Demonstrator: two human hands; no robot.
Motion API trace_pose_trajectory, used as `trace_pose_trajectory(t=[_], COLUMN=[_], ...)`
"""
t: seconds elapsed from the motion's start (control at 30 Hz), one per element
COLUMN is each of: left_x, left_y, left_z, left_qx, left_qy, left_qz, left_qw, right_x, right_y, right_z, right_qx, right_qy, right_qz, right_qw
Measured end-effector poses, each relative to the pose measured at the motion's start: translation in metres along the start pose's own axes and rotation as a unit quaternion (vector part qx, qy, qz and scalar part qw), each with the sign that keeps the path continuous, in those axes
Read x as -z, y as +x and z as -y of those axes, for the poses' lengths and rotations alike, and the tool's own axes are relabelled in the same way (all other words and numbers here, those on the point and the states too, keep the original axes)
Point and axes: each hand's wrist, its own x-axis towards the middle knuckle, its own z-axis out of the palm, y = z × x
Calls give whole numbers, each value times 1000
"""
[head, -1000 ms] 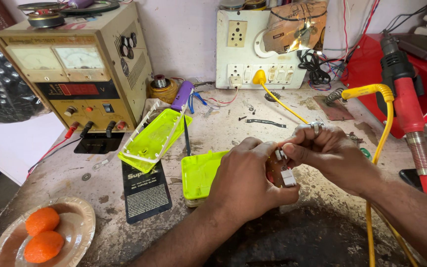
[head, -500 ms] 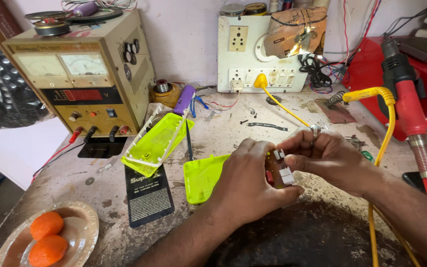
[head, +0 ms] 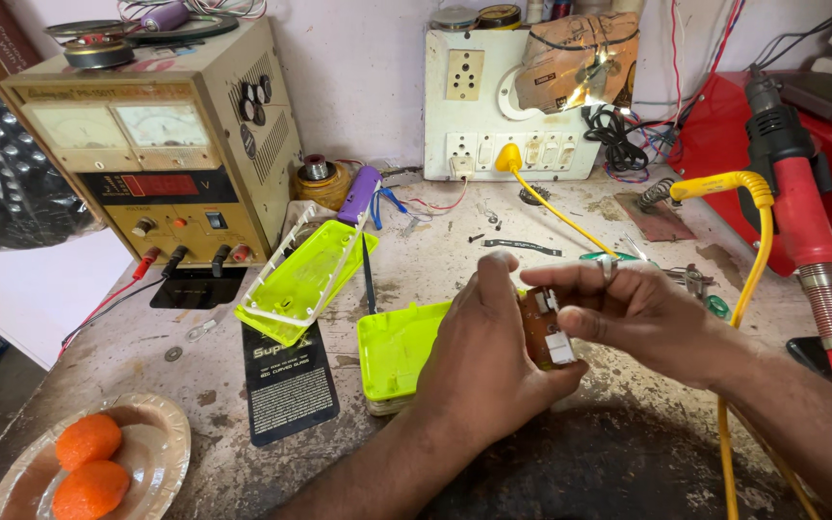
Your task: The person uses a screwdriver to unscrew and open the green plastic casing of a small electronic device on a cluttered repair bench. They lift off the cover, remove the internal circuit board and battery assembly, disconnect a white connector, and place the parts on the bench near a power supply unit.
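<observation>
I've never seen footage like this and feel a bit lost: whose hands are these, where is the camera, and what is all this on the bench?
There is no machine here: a person wears a camera on the head, so you look down at their own two hands. The left hand and right hand together hold a small brown circuit board. On the worn workbench lie two lime-green plastic case halves, a black card and a plate with two orange sweets. Behind stand a beige bench power supply and a white socket board. A yellow cable crosses at right.
</observation>
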Motion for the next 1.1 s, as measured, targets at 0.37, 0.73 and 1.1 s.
trace_pose_trajectory(t=[0.37,0.73,1.1], left_x=[0,6,-2], left_y=[-4,-1,1], left_z=[-3,-8,-16], left_qx=[-41,-65,41], left_qy=[29,71,119], left_qz=[4,-14,13], left_qw=[999,995,992], right_x=[-7,-2,-12], right_y=[-3,1,-3], right_z=[-9,-9,4], right_qx=[40,38,27], right_qy=[-101,-6,-53], right_qz=[-60,-90,-129], right_qw=[992,995,990])
